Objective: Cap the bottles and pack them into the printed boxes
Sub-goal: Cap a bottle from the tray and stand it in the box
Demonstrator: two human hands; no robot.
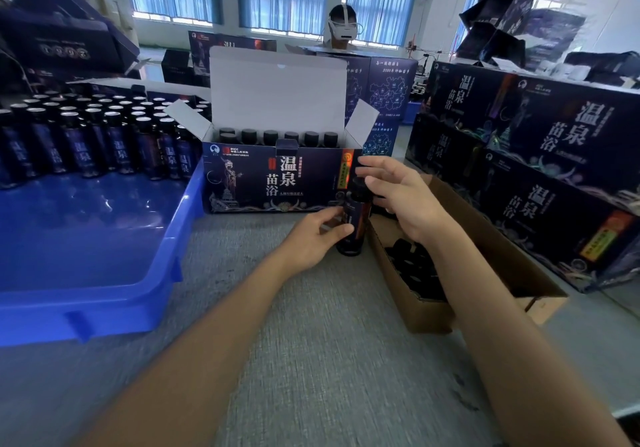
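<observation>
On the grey worktop (311, 342), the widest thing is the blue tray (104, 273) at the left, with rows of silver-topped bottles (86, 141) standing along its far side. Straight ahead sits the open printed box (277, 183), flaps up, with a row of black-capped bottles (270, 136) already standing along its back. At the right, a brown carton (415, 311) holds loose black caps (415, 266), and finished printed boxes (536, 155) are stacked beyond it. Between the printed box and the carton, just in front of the box's right front corner, one bottle (355, 224) stands upright, its long axis vertical and its base seemingly on the worktop. The left hand (311, 238) grips its lower body from the left, thumb and fingers curled round it. A black cap (360, 185) sits on its neck, though how firmly is not clear. The right hand (401, 200) is just beside that cap, loosely open with fingers extended toward it and holding nothing. The box opening lies up and to the left of the bottle, so the left hand looks better placed to lift it in once the cap is seated.
</observation>
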